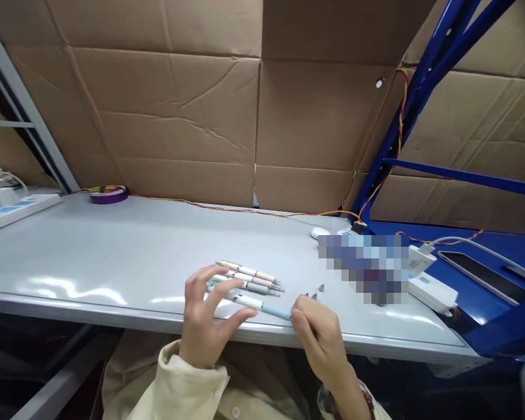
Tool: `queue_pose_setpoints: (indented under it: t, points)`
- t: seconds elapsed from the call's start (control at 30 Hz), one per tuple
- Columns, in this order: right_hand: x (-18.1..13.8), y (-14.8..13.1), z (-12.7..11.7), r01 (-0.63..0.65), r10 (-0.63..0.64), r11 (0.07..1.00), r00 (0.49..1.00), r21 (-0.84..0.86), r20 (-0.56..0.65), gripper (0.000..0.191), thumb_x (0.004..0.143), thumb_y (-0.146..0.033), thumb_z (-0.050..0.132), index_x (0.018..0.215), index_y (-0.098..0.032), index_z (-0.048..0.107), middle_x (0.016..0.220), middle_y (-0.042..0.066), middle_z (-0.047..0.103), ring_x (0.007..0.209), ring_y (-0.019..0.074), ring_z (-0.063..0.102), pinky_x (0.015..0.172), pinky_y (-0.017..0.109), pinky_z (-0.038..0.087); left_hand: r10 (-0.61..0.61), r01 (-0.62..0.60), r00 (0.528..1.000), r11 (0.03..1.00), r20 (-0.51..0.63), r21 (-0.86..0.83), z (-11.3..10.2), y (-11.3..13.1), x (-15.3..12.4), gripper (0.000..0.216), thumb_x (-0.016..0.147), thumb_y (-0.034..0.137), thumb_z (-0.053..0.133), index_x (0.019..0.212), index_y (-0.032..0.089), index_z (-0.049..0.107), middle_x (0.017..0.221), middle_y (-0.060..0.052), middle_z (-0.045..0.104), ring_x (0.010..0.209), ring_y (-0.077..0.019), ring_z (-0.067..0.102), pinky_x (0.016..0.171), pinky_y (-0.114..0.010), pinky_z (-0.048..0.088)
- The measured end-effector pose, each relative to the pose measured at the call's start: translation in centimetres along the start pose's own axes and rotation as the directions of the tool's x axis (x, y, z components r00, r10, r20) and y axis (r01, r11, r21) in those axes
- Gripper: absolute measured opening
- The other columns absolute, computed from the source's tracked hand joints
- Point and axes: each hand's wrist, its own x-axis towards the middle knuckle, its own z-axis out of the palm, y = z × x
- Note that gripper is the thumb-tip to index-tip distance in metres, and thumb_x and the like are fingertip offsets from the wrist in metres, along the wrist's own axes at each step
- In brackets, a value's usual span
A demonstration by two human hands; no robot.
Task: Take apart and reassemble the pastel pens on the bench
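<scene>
A pen with a white upper barrel and a light blue grip (275,311) is held at its front end by my right hand (320,335), which is closed around the tip. My left hand (212,318) is open, thumb and fingers apart on either side of the pen's rear part; whether it touches the pen I cannot tell. Just beyond lie a cream pen (249,271), a pink pen (262,282) and a green pen (256,287), side by side with thin bare front ends pointing right. Small grey cone-shaped pen tips (321,287) lie beyond my right hand.
A grey table (135,251) runs up to a cardboard wall (192,116). Purple tape (108,195) sits at the back left. Rightward are a pixelated item (363,265), a white power strip (433,291), a phone (485,277) and a blue metal frame (413,105).
</scene>
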Motion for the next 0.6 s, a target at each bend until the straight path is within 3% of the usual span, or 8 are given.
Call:
queue_pose_setpoints:
  t: [0.07,0.1,0.17,0.23,0.27,0.33,0.4,0.6]
  points:
    - [-0.1,0.1,0.0,0.013,-0.011,0.999,0.999,0.049,-0.042,0.039,0.095,-0.031,0.027,0.060,-0.020,0.038,0.056,-0.002,0.039,0.052,0.0120,0.039,0.051,0.024,0.030,-0.242,0.177,0.952,0.935,-0.186,-0.309,0.4,0.5,0.1,0.023,0.083,0.038,0.058,0.102,0.027,0.053,0.115,-0.005,0.049,0.112,-0.0239,0.046,0.097,-0.042,0.036]
    - [-0.1,0.1,0.0,0.014,-0.013,0.999,1.000,0.049,-0.028,0.038,0.095,-0.032,0.027,0.062,-0.020,0.041,0.057,-0.001,0.041,0.052,0.0121,0.041,0.051,0.024,0.031,-0.392,0.259,0.904,0.821,-0.172,-0.509,0.6,0.8,0.3,0.023,0.086,0.039,0.053,0.106,0.028,0.048,0.114,-0.004,0.049,0.109,-0.0215,0.049,0.095,-0.040,0.039]
    - [0.1,0.0,0.1,0.003,-0.002,1.000,0.999,-0.008,0.050,0.033,0.095,-0.032,0.032,0.067,-0.020,0.046,0.060,-0.001,0.046,0.055,0.0121,0.044,0.052,0.024,0.033,-0.605,0.392,0.794,0.441,0.055,-0.808,1.2,1.5,0.8,0.024,0.088,0.044,0.046,0.105,0.027,0.045,0.097,-0.002,0.055,0.090,-0.0166,0.058,0.084,-0.036,0.046]
    - [0.4,-0.2,0.3,-0.012,0.027,0.994,0.990,-0.105,0.139,0.027,0.093,-0.031,0.038,0.071,-0.020,0.049,0.063,-0.001,0.050,0.056,0.0120,0.045,0.054,0.023,0.034,-0.638,0.461,0.702,0.071,0.316,-0.884,1.7,1.9,1.3,0.027,0.089,0.049,0.041,0.087,0.022,0.046,0.065,0.004,0.047,0.064,-0.0114,0.055,0.074,-0.031,0.049]
    - [0.5,-0.3,0.4,-0.016,0.041,0.989,0.984,-0.146,0.171,0.024,0.092,-0.030,0.041,0.072,-0.020,0.050,0.064,-0.001,0.052,0.057,0.0123,0.046,0.054,0.023,0.034,-0.626,0.457,0.678,-0.052,0.386,-0.888,1.9,2.1,1.6,0.033,0.089,0.050,0.038,0.076,0.021,0.044,0.055,0.007,0.036,0.053,-0.0093,0.048,0.070,-0.029,0.050]
    - [0.8,-0.6,0.6,-0.014,0.056,0.980,0.976,-0.198,0.210,0.021,0.091,-0.031,0.044,0.074,-0.020,0.051,0.065,-0.001,0.054,0.059,0.0130,0.047,0.055,0.024,0.034,-0.616,0.393,0.674,-0.171,0.409,-0.904,2.1,2.1,1.9,0.044,0.089,0.054,0.030,0.061,0.020,0.032,0.048,0.008,0.021,0.041,-0.0072,0.030,0.060,-0.025,0.048]
    - [0.8,-0.7,0.7,-0.016,0.062,0.978,0.974,-0.207,0.219,0.016,0.089,-0.033,0.050,0.079,-0.020,0.052,0.067,-0.001,0.055,0.060,0.0132,0.048,0.056,0.024,0.035,-0.633,0.313,0.680,-0.204,0.369,-0.928,2.0,1.8,1.9,0.049,0.088,0.057,0.022,0.057,0.020,0.025,0.046,0.008,0.015,0.039,-0.0073,0.017,0.047,-0.020,0.041]
    - [0.2,-0.6,0.5,-0.021,0.043,0.987,0.990,-0.157,0.137,0.033,0.078,-0.036,0.057,0.060,-0.020,0.036,0.054,-0.005,0.038,0.049,0.0097,0.035,0.048,0.022,0.027,-0.635,0.271,0.605,-0.404,0.481,-0.874,1.3,0.8,1.6,0.040,0.088,0.039,0.023,0.053,0.020,0.020,0.044,0.008,0.005,0.039,-0.0088,0.002,0.032,-0.017,0.020]
